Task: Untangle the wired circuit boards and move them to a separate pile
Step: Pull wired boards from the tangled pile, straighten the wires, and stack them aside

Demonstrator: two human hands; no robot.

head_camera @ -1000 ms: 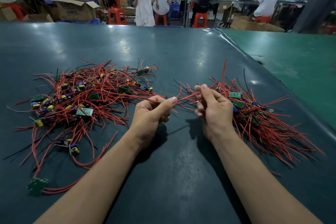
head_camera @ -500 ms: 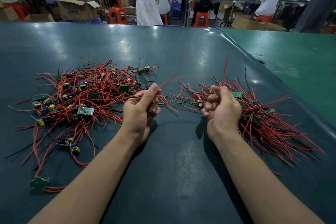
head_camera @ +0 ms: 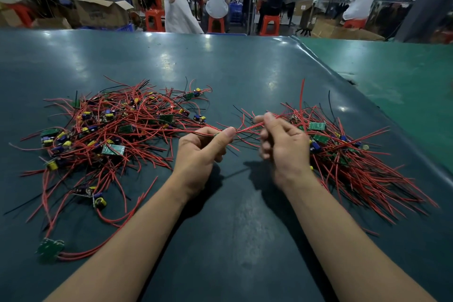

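A tangled pile of small green circuit boards with red and black wires [head_camera: 110,135] lies on the left of the dark green table [head_camera: 220,73]. A second pile of wired boards [head_camera: 348,154], its wires fanned out more evenly, lies on the right. Between the piles, my left hand [head_camera: 198,154] pinches red wires with thumb and curled fingers. My right hand [head_camera: 282,149] pinches the same red wires a little to the right, beside the right pile. The board on these wires is hidden by my fingers.
One loose green board [head_camera: 50,250] with long red wires lies near the front left. The table's raised edge [head_camera: 367,98] runs diagonally at the right, with a lighter green surface beyond. Seated and walking people, red stools and cardboard boxes fill the background.
My left hand, drawn back toward the left pile half a second ago, has moved right again. Both hands now pinch a short stretch of red wire between them; a wire that arced upward has dropped.
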